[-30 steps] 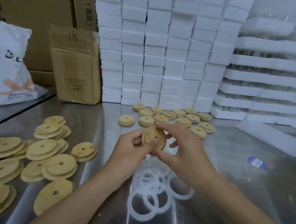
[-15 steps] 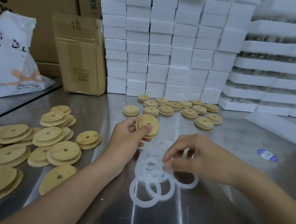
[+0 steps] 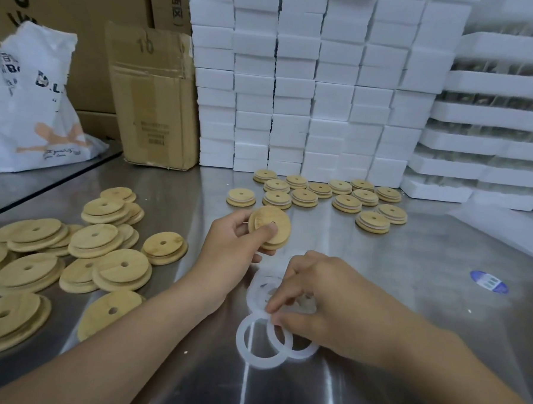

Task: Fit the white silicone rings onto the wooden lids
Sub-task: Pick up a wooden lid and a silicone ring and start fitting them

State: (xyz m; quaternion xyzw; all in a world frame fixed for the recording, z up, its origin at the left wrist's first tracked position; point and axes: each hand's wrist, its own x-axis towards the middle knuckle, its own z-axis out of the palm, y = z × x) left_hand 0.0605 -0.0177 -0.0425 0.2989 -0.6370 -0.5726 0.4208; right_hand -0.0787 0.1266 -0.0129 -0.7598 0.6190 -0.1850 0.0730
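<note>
My left hand (image 3: 232,240) holds a round wooden lid (image 3: 270,225) with a centre hole above the steel table, thumb pressed on its face. Just below and to the right, my right hand (image 3: 325,300) lies over a small heap of white silicone rings (image 3: 262,343), its fingertips pinching one ring at the heap's top. Bare wooden lids (image 3: 70,259) lie piled on the left. Lids with white rings on them (image 3: 321,195) sit in rows at the back of the table.
The steel table (image 3: 408,302) carries a blue-and-white sticker (image 3: 489,282) on the right. White foam blocks (image 3: 311,80) are stacked along the back, with foam trays (image 3: 495,121) to the right. A cardboard box (image 3: 153,103) and a white plastic bag (image 3: 32,103) stand at the back left.
My right hand let go of the lid and dropped down onto the ring heap, where it now pinches a ring. My left hand keeps the lid, moved slightly left.
</note>
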